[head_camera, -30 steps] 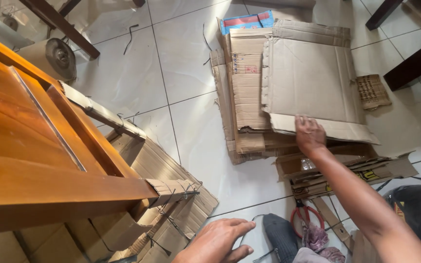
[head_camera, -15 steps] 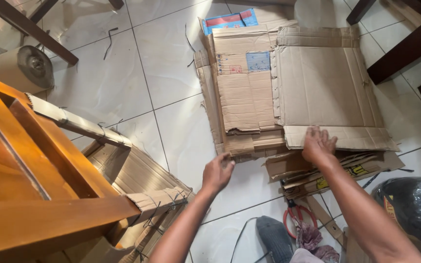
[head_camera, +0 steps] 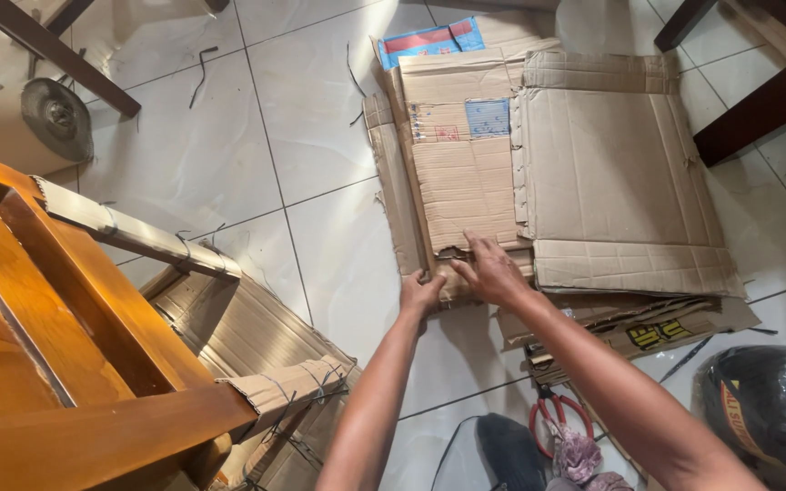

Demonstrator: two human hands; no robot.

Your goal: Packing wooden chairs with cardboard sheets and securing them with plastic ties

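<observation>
Head view showed a stack of flattened cardboard sheets (head_camera: 466,182) lying on the tiled floor (head_camera: 229,136), with both hands at its near edge. The left hand (head_camera: 422,295) gripped the near left corner of the stack, fingers curled around the edge. The right hand (head_camera: 493,271) lay just beside it, fingers spread flat on the top of the narrower sheet, holding nothing that I could tell. A larger cardboard sheet (head_camera: 611,173) lay on the right part of the pile. Red-handled scissors (head_camera: 557,414) lay on the floor near the person's knee, below the pile. At the left stood a wooden furniture piece (head_camera: 56,345) with cardboard strips (head_camera: 134,232) tied along its edges.
</observation>
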